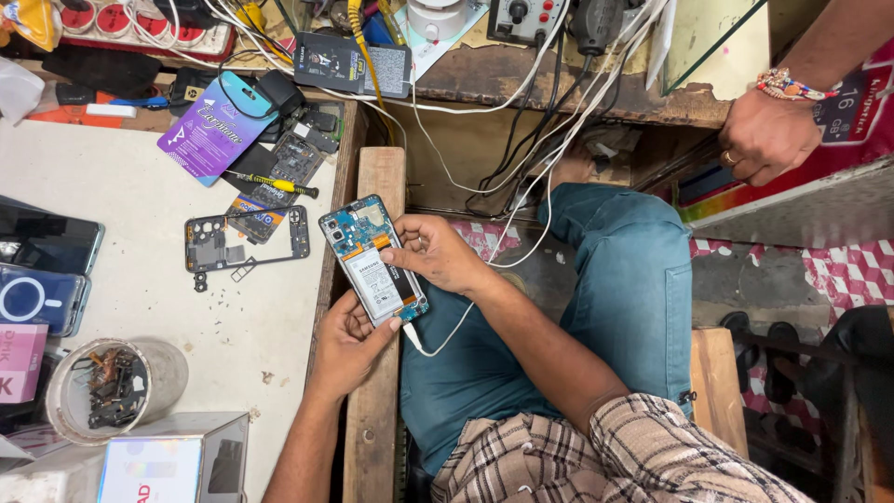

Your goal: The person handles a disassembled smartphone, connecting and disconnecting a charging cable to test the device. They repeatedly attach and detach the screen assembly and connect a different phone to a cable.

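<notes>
An opened smartphone (372,261) with its back cover off shows a white battery and a blue circuit board. My left hand (349,343) grips it from below at its lower end. My right hand (438,253) holds its right edge, thumb on the board near the battery top. A white cable (447,335) is plugged into the phone's bottom end and loops away over my lap. The phone hovers over the wooden edge (377,186) of the white worktable (140,270).
A black phone frame (244,244), a yellow-handled screwdriver (275,184) and a purple card packet (216,126) lie on the table. Several phones (42,270) sit at the left, a plastic cup of parts (112,387) near the front. Another person's hand (765,135) rests at upper right.
</notes>
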